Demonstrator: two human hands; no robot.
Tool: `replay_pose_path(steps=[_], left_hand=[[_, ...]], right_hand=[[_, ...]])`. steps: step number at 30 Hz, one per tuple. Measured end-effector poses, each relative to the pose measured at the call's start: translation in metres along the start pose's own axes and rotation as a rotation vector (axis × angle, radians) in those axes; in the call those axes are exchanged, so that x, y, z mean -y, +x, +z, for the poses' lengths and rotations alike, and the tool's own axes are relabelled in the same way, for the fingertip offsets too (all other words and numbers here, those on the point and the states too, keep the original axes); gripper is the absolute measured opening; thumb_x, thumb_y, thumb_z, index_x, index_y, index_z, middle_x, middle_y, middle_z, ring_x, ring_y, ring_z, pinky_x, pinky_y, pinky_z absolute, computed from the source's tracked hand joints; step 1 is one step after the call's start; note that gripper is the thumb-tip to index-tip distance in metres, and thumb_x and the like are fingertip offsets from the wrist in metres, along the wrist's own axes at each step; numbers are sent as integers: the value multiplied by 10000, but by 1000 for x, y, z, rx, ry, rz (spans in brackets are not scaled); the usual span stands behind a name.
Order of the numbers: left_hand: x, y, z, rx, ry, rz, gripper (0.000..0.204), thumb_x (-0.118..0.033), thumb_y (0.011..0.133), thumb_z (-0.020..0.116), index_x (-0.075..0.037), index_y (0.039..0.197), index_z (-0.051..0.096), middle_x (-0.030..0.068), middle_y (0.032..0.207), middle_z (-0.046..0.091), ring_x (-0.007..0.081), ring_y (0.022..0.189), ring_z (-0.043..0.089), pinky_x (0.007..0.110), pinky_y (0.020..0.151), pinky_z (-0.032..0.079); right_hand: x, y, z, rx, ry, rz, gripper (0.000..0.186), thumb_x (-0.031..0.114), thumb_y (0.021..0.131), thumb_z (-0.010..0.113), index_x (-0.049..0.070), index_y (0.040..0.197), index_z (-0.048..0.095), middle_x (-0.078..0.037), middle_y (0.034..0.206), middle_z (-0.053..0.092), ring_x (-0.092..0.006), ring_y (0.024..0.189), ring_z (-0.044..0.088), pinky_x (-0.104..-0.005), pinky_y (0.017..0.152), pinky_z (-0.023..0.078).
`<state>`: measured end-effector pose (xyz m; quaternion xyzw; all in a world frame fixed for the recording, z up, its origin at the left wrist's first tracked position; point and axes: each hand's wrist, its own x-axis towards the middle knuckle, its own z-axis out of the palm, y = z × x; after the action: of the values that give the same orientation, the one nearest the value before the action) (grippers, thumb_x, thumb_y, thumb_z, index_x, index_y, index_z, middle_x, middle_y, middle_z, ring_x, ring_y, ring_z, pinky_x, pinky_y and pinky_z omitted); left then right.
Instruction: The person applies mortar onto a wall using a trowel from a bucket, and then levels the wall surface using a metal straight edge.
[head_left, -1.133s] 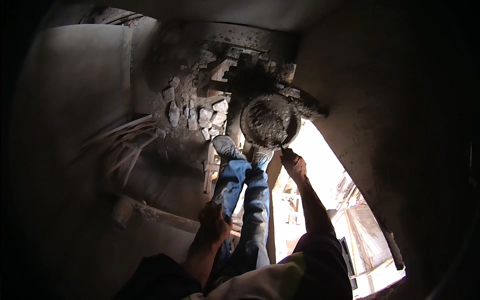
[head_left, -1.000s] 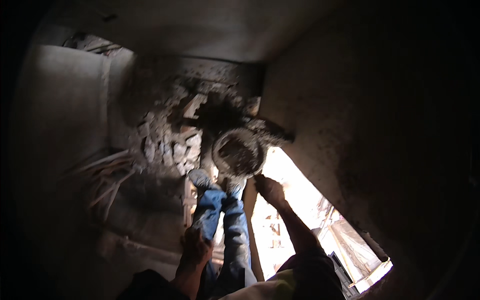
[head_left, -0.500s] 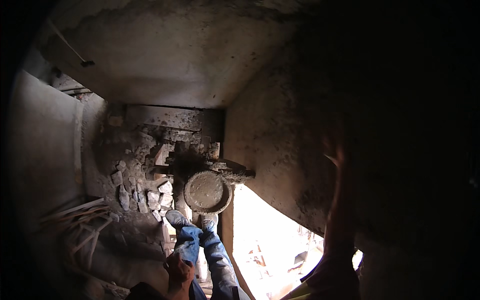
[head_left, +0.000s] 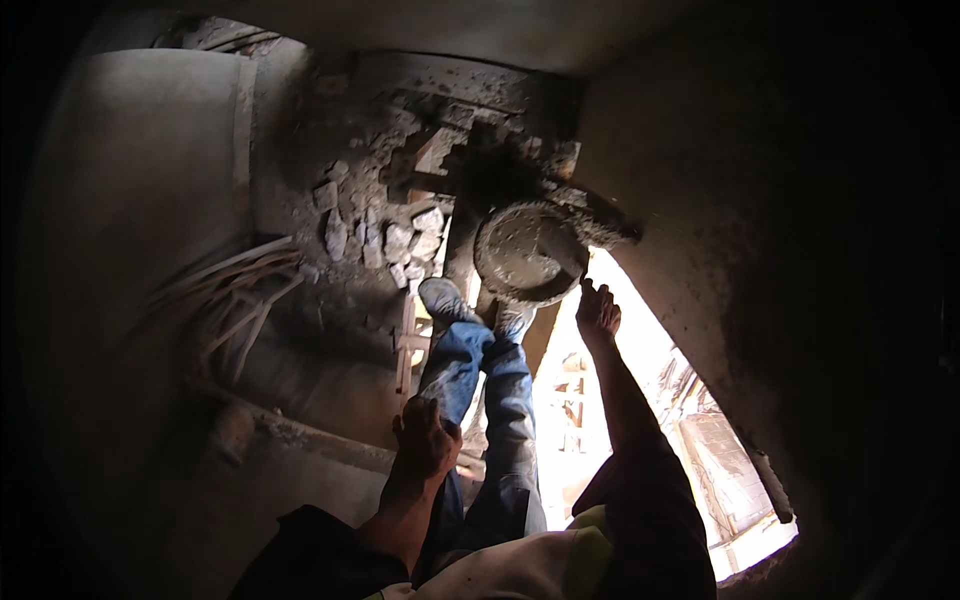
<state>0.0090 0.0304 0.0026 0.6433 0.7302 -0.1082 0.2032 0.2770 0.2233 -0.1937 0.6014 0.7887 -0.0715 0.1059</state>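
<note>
A round basin of wet grey mortar (head_left: 510, 255) sits on dark boards beyond my shoes (head_left: 445, 298). My right hand (head_left: 598, 312) grips a trowel (head_left: 562, 255) at the basin's right side, with the blade in the mortar. Against my left jeans leg is my left hand (head_left: 427, 440), its fingers curled; I cannot make out whether anything is inside them.
Broken pale stones (head_left: 398, 240) and rubble lie left of the basin. Loose timber strips (head_left: 235, 275) lean at the left wall (head_left: 140, 150). A bright opening (head_left: 625, 380) drops away below right, beside a dark sloping wall (head_left: 700, 230). My feet are on narrow supports.
Half a second ago my right hand was raised against the right wall; now it is down at the basin with the trowel in the mortar. My view has tilted downward.
</note>
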Motion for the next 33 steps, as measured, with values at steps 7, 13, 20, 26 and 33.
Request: replay_pose_path(steps=[7, 13, 20, 26, 33], left_hand=[[9, -10, 6, 201, -76, -109, 522, -262, 694, 665, -3, 1127, 530, 202, 1180, 482, 349, 1111, 458, 482, 934, 325], [5, -11, 8, 233, -21, -120, 494, -284, 717, 653, -7, 1112, 547, 184, 1192, 483, 328, 1154, 431, 473, 964, 305], [-9, -7, 25, -98, -34, 67, 607, -229, 703, 669, -30, 1217, 416, 197, 1188, 481, 358, 1107, 464, 528, 908, 324], [30, -42, 33, -157, 70, -27, 609, -258, 738, 608, 9, 1259, 438, 226, 1232, 474, 405, 1156, 445, 575, 983, 273], [17, -17, 56, -280, 23, -51, 482, -229, 739, 595, 6, 1151, 511, 192, 1105, 536, 352, 1006, 511, 551, 833, 364]], right_hand=[[74, 15, 93, 846, 553, 301, 336, 343, 809, 537, 76, 999, 612, -183, 1003, 618, -328, 952, 590, -397, 791, 471], [48, -13, 79, 473, 784, 40, 262, 298, 798, 587, 108, 979, 595, -174, 845, 624, -349, 795, 614, -426, 657, 491], [-32, -46, 71, 300, 318, -214, 213, 222, 840, 566, 77, 996, 564, -92, 841, 611, -238, 765, 614, -345, 609, 487], [33, 36, -209, 403, 512, -389, 218, 239, 892, 530, 92, 1048, 572, -50, 828, 629, -164, 702, 634, -280, 529, 496], [-34, 120, -401, 736, 1407, -62, 265, 230, 880, 520, 54, 1072, 572, -32, 714, 582, -90, 508, 526, -243, 458, 446]])
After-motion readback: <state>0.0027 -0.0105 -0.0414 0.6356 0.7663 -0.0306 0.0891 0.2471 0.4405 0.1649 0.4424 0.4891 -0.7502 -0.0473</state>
